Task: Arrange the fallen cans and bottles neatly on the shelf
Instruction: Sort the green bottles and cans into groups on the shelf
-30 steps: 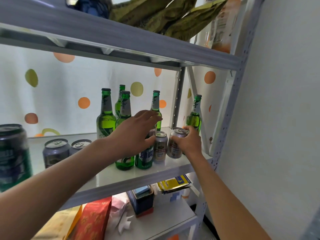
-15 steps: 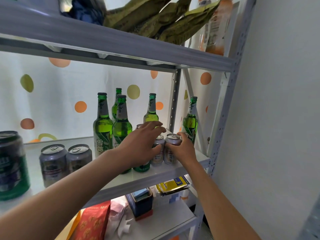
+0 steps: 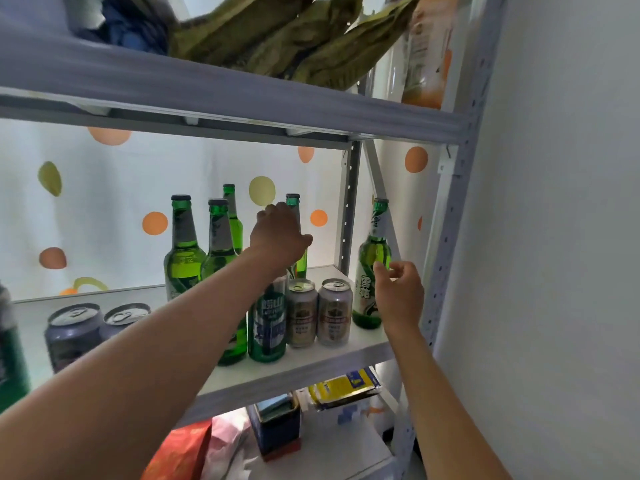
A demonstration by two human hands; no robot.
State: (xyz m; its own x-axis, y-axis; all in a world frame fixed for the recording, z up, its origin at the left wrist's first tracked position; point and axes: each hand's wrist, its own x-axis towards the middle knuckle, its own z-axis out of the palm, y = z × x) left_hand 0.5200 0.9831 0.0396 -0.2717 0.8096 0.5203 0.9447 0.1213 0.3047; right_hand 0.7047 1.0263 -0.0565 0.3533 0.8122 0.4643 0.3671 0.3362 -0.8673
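Reaching: right hand (image 3: 398, 292) unclenched, beside front green glass bottle (image 3: 372, 271)
Front row: two silver cans (image 3: 318, 311) upright on white shelf (image 3: 311, 365)
Rear: left hand (image 3: 278, 235) grasping back green bottle (image 3: 294, 216)
Progress: nothing visibly fallen; alignment remains

Soft daylight comes through the dotted curtain (image 3: 104, 209) behind the shelf (image 3: 311, 362), backlighting the green bottles (image 3: 183, 258) so the glass glows. The near arms and the upper shelf's underside sit in mild shade. The wide lens bends the uprights (image 3: 460, 202) outward. Motion blur smears the left edge, the cans (image 3: 72, 334) there and the bags (image 3: 277, 39) above.
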